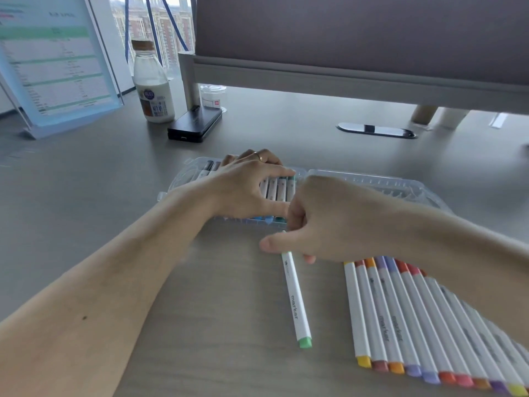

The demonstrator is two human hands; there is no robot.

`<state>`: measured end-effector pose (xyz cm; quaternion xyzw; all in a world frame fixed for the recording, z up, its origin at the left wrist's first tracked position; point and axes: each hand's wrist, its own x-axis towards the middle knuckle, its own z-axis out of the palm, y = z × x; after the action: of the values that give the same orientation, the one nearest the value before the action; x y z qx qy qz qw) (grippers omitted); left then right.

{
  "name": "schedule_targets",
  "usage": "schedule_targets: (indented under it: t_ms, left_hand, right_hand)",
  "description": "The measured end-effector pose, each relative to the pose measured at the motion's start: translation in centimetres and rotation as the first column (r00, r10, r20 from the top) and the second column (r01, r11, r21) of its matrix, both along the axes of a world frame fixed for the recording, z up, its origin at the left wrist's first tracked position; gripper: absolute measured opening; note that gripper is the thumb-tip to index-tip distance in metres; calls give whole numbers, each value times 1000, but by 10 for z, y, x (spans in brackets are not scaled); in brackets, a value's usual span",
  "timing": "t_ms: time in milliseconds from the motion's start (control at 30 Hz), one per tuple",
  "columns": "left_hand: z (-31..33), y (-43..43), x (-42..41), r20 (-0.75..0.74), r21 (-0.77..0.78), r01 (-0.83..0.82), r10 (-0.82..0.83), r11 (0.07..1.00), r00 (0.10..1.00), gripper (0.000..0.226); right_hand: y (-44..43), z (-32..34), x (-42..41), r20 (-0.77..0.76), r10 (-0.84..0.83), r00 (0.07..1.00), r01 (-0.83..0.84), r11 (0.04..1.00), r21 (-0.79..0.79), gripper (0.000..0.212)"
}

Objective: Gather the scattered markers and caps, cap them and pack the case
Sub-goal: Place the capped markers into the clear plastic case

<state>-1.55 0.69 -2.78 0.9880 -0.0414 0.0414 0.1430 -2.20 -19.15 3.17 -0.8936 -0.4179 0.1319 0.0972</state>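
A clear plastic marker case (372, 181) lies open on the desk, its left half filled with several white markers (279, 189). My left hand (246, 187) rests spread on those packed markers, pressing them down. My right hand (323, 222) holds the top end of a white marker with a light green cap (296, 302), which slants toward me just in front of the case. A row of several capped markers (406, 319) in yellow, red, orange, purple and pink lies side by side at the lower right, partly under my right forearm.
A milk bottle (153, 84) and a black box (194, 124) stand behind the case to the left. An acrylic sign stand (54, 64) is at far left. A grey desk divider (343, 53) and a cable grommet (376, 130) lie behind.
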Motion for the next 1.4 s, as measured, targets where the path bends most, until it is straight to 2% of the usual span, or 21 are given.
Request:
schedule_targets:
  t_ms: [100,267,367,467,567,667,733,867,967,1067,1133,1233,1333,1400]
  left_hand:
    - [2,-2,-1,3,2,-11,11,1000,1000,102]
    - [2,-3,-2,3,7,-12,11,1000,1000,102]
    - [4,-3,-4,-3,-29,0,0,1000,1000,93]
    - [2,-3,-4,23,-49,5,-4,999,1000,57]
    - [1,-1,-3,42,-26,8,-7,1000,999,71]
    - [0,0,-2,59,-2,11,-11,1000,998,79]
    - [0,1,-2,44,21,16,-17,1000,999,86]
    - [0,2,-1,50,-5,10,-10,1000,999,47]
    - [0,1,0,81,6,7,-8,1000,997,42]
    - [4,-2,-2,138,-2,13,-12,1000,990,53]
    - [7,-7,-4,167,-34,33,-27,999,986,74]
    - [4,-14,-4,170,14,63,-65,998,983,99]
    - [0,-13,-3,137,23,62,-64,998,988,103]
    - [0,-13,-2,107,15,60,-62,998,992,106]
  right_hand:
    - [0,-3,-9,49,24,999,-21,998,-60,44]
    - [-1,2,-8,-137,-30,990,18,996,-90,35]
    - [-2,14,9,-315,-94,945,129,987,92,29]
    - [-1,19,30,-427,-93,899,229,933,277,22]
    - [0,17,49,-557,-91,826,365,839,404,15]
    - [0,14,67,-649,-110,752,490,752,441,16]
    - [1,8,76,-650,-166,741,544,715,438,20]
    - [5,-7,85,-518,-314,796,553,725,411,19]
    - [8,-16,84,-450,-351,821,534,752,387,18]
    - [10,-23,84,-445,-356,821,532,760,373,21]
    - [9,-25,84,-425,-373,825,533,764,364,21]
    - [7,-27,83,-391,-366,844,503,795,340,19]
    - [4,-28,80,-382,-343,858,477,808,346,18]
    - [2,-28,79,-394,-320,862,465,808,361,26]
